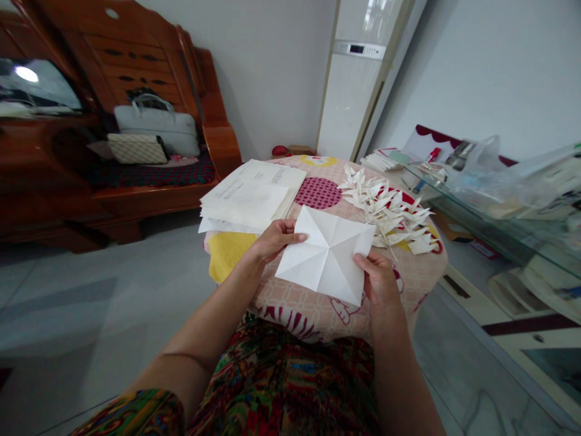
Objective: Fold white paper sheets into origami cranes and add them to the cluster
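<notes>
A square sheet of white paper (327, 248) is spread out between my two hands, with creases crossing at its middle. My left hand (278, 239) pinches its left edge, thumb on top. On the right edge, my right hand (377, 275) grips the sheet the same way, fingers underneath. Behind my left hand lies a stack of papers (254, 194), some printed, with a plain smaller sheet on top. Several folded paper cranes (385, 209) crowd together beyond my right hand.
A patterned cloth (290, 309) covers the small table before me. To the right stands a glass-topped cabinet (481, 224) with plastic bags on it. A wooden bench (218, 145) holding a grey handbag (177, 130) is at left; a white air conditioner (347, 91) stands behind.
</notes>
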